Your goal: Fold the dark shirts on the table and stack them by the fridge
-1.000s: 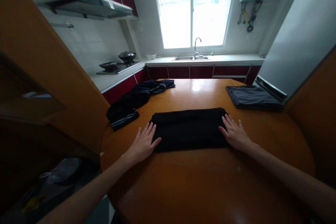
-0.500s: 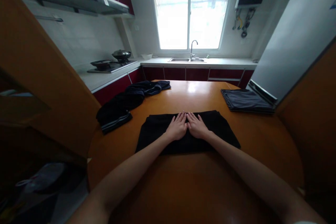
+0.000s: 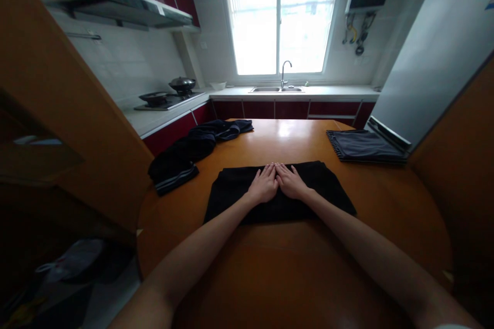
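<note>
A black folded garment [image 3: 231, 193] lies flat across the wooden table [image 3: 293, 277] in front of me. My left hand [image 3: 264, 183] rests palm down on its middle, fingers stretched toward the far edge. Right beside it, my right hand [image 3: 290, 182] lies flat on the same cloth, and the fingertips of both hands nearly touch. Neither hand grips the fabric. What kind of garment it is, I cannot tell.
Dark crumpled clothing [image 3: 189, 149] with striped trim lies at the table's far left. A folded grey-blue garment [image 3: 363, 145] sits at the far right, near the fridge [image 3: 432, 56]. Beyond the table are a sink [image 3: 266, 90] and a stove with a lidded wok [image 3: 182, 84].
Both hands have moved from the two ends of the black garment inward to its middle, between one second and half a second ago. Since then they have stayed there.
</note>
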`<state>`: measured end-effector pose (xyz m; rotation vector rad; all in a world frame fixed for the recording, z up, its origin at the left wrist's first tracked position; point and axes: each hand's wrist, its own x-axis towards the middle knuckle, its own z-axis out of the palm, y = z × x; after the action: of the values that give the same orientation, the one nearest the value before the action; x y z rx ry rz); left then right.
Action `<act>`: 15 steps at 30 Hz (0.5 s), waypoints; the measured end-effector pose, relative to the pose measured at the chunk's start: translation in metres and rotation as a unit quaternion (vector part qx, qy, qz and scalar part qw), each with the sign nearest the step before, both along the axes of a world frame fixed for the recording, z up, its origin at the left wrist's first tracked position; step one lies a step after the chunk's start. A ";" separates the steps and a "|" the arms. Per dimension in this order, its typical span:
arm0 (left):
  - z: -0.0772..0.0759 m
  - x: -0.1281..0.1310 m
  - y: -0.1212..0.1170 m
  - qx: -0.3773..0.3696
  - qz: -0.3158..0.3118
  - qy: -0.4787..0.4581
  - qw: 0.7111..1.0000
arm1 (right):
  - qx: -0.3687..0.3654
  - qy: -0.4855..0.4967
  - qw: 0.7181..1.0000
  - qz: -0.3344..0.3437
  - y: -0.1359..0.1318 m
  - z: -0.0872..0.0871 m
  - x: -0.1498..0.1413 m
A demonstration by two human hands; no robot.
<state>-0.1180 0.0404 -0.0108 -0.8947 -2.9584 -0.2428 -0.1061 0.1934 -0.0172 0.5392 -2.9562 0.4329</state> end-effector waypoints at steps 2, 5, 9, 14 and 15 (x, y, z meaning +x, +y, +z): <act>0.000 0.000 0.000 -0.001 0.003 -0.002 1.000 | 0.000 -0.007 1.000 -0.001 0.001 -0.001 -0.003; -0.001 0.000 -0.001 -0.006 0.009 -0.003 1.000 | 0.008 -0.008 1.000 -0.012 0.006 -0.003 -0.004; -0.001 -0.001 -0.001 -0.008 0.015 0.007 1.000 | 0.037 0.006 0.998 -0.053 0.029 -0.004 -0.005; 0.000 -0.001 -0.001 0.002 0.014 -0.002 1.000 | 0.066 0.021 0.988 -0.140 0.079 -0.007 -0.003; 0.000 -0.001 -0.001 0.003 0.014 -0.004 1.000 | 0.063 0.015 0.986 -0.153 0.089 -0.007 -0.002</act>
<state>-0.1186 0.0396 -0.0103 -0.8532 -2.9742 -0.2556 -0.1080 0.2823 -0.0241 0.0959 -2.9773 0.2055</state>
